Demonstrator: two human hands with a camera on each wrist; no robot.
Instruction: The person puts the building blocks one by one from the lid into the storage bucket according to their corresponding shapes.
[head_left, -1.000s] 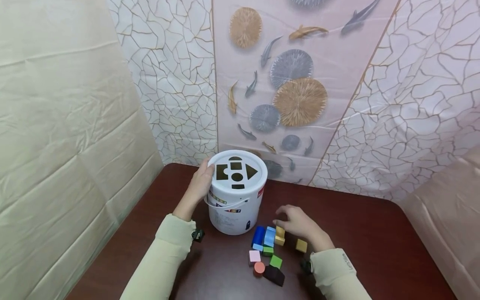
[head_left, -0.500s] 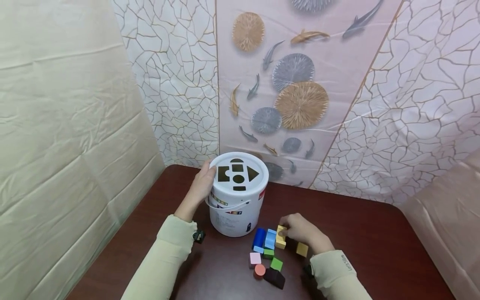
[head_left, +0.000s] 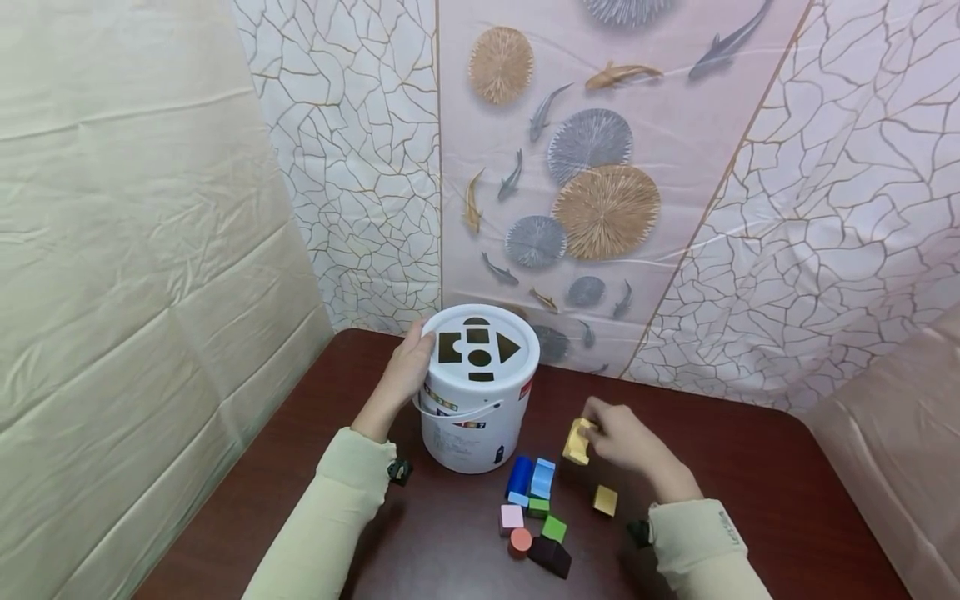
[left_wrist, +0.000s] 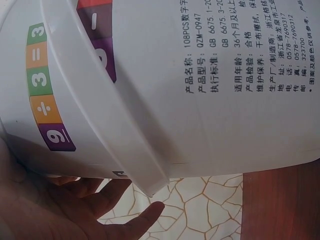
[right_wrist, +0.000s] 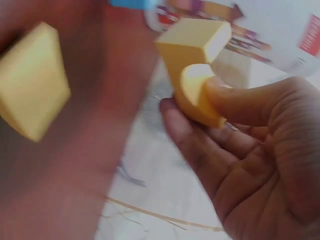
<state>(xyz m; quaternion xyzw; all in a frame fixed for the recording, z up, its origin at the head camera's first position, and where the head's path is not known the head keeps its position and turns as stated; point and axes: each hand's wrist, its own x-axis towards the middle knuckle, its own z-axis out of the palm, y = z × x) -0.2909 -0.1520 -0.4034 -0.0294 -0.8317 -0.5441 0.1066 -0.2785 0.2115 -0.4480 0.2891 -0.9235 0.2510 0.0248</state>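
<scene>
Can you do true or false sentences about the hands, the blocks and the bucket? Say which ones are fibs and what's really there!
1. The right hand holds a yellow notched block. True.
2. The left hand touches the white bucket. True.
3. The bucket's lid has no holes. False: it has several, such as a triangle hole.
4. The dark blue block lies beside the light blue notched block. True.
5. The pink block sits on top of the bucket. False: it is on the table.
</scene>
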